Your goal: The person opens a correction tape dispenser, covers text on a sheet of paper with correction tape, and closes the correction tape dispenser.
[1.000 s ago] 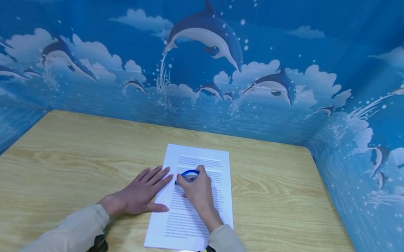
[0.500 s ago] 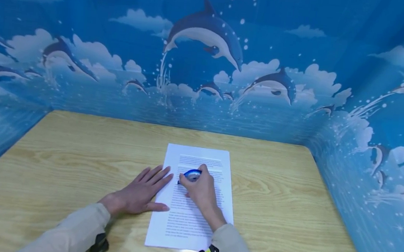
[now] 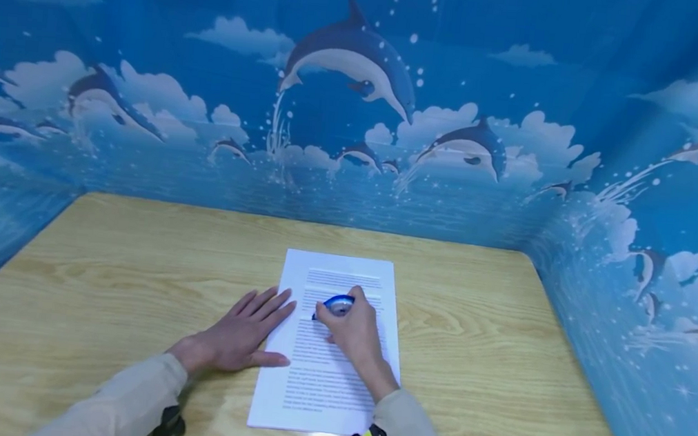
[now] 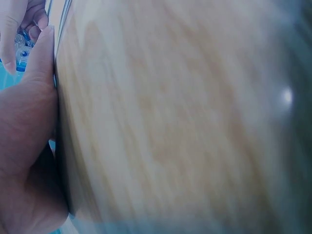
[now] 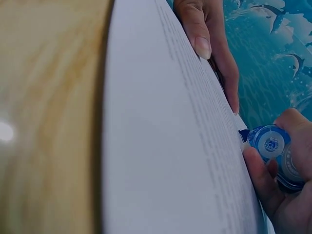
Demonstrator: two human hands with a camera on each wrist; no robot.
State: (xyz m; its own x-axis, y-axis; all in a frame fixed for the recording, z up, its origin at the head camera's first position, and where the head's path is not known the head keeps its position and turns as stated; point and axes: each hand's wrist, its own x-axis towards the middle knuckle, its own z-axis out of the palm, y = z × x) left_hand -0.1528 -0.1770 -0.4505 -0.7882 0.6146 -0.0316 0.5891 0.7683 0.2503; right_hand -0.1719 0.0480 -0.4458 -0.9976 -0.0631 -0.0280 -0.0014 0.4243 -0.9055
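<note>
A white sheet of printed text (image 3: 325,417) lies on the wooden table. My right hand (image 3: 356,329) grips a blue, see-through correction tape (image 3: 339,305) between thumb and fingers, its tip down at a line in the upper half of the page. Just left of that tip, a short stretch of the line looks white. In the right wrist view the round reels of the correction tape (image 5: 271,143) show through its case. My left hand (image 3: 241,337) lies flat with fingers spread, its fingertips and thumb resting on the page's left edge.
The wooden table (image 3: 474,353) reaches out on both sides of the page. Behind it and to the sides hangs a blue curtain (image 3: 314,194) printed with dolphins. Black wrist cameras sit under both sleeves.
My right hand has slid a little to the right along the text line with the correction tape. My left hand stays in place on the page's edge.
</note>
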